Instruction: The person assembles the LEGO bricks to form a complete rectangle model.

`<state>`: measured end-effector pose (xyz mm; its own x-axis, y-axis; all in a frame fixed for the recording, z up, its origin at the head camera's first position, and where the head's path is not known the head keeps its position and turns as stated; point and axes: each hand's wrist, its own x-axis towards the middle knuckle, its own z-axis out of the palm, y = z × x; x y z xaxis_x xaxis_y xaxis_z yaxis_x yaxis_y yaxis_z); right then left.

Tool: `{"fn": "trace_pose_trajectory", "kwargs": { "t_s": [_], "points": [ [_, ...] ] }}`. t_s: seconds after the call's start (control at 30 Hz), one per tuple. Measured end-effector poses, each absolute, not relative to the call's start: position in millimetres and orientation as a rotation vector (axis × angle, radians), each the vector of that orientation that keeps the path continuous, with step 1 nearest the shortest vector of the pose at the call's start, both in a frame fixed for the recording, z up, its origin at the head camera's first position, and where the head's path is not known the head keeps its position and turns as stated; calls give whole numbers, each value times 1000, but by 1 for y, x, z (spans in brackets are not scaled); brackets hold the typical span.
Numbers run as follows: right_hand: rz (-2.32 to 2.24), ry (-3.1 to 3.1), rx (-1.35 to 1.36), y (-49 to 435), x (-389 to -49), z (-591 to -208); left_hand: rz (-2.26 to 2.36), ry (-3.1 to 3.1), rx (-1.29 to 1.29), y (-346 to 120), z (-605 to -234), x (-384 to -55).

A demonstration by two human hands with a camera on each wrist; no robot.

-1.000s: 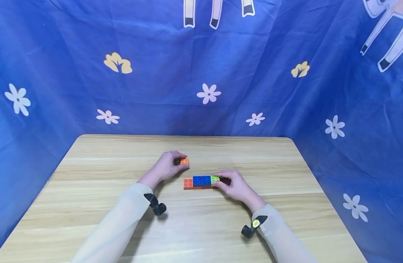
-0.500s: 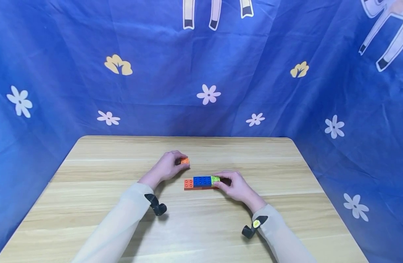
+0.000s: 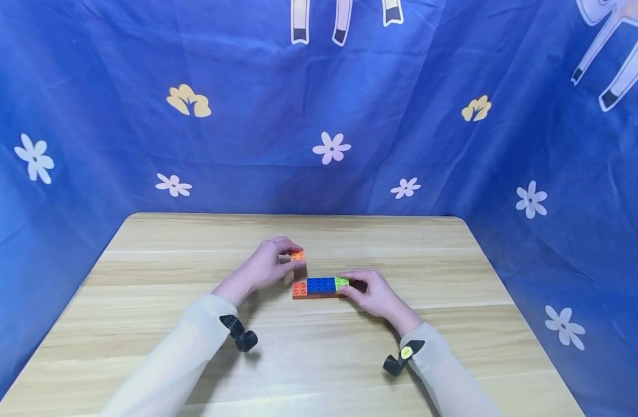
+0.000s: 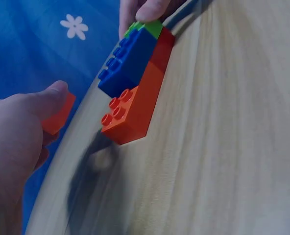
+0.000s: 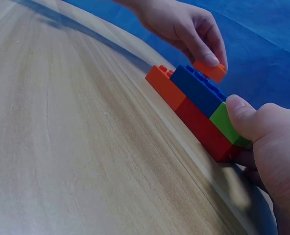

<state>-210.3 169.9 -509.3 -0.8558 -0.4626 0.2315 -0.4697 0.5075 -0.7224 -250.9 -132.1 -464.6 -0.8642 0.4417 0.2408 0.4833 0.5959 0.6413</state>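
Observation:
My left hand (image 3: 271,263) pinches a small orange toy building brick (image 3: 297,255) between thumb and fingers. In the left wrist view this brick (image 4: 60,117) is raised above the table. A two-layer row of joined bricks lies nearer to me: an orange brick (image 4: 131,116) and a red brick (image 5: 206,128) below, a long blue brick (image 3: 321,284) and a light green brick (image 5: 227,125) on top. The studs of the lower orange brick show at the left end. My right hand (image 3: 373,294) grips the row's right end, thumb on the green brick, fingers partly hidden behind.
The bricks are on a light wood-grain table (image 3: 319,359). Blue cloth (image 3: 267,133) with flower and animal prints hangs behind and along both sides. Each sleeve cuff carries a black wrist camera (image 3: 241,335).
My left hand has lifted the small orange brick off the table and moved it slightly right. The right hand and the brick row stay in place.

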Motion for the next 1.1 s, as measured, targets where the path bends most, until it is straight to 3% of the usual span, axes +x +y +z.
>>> {"fn": "trace_pose_trajectory", "kwargs": {
  "t_s": [1.1],
  "points": [
    [1341, -2736, 813, 170, -211, -511, -1231, -2779, -884, -133, -476, -203]
  ]
}}
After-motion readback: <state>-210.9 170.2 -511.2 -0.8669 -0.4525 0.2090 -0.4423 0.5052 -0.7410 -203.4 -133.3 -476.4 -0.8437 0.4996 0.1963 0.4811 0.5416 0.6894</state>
